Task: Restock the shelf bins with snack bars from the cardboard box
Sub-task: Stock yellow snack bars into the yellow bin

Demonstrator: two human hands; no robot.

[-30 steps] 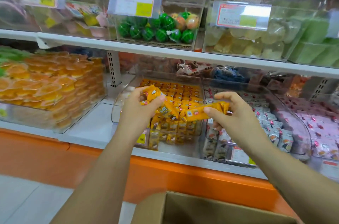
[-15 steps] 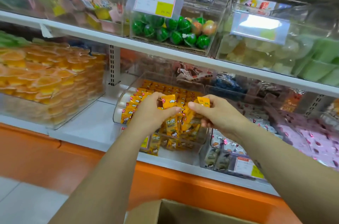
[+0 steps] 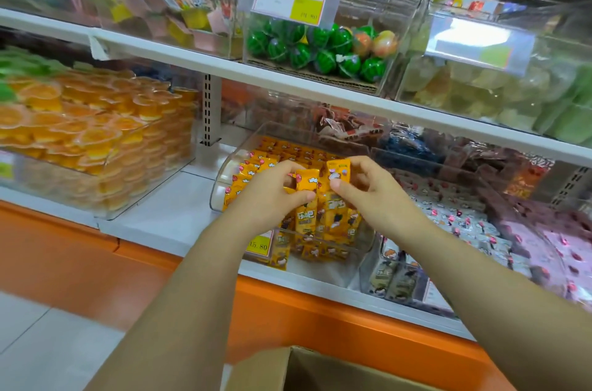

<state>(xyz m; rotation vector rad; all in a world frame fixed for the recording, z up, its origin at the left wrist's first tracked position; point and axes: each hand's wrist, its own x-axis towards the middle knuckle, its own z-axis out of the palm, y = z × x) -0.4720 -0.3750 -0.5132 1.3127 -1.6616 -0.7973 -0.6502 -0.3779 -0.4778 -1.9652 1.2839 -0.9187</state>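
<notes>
**Bars held upright over the bin**

Our left hand [image 3: 272,198] pinched a bar [image 3: 307,181] near its top; our right hand [image 3: 373,195] pinched a second bar [image 3: 339,170] just beside it. Both stood upright over the front of the bin [image 3: 224,176], probably to slot in label-out among the standing rows; the box [image 3: 320,370] waited below, within easy reach.

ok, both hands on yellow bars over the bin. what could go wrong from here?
1. The left hand and right hand each pinch yellow bars near the upper end only; a wrapper could slip out.
2. Bars already stand packed at the front of the clear bin, near its lip; more may spill onto the shelf edge.
3. The neighbouring bin of pale bars sits right beside the right hand; a dropped bar could land there.
</notes>
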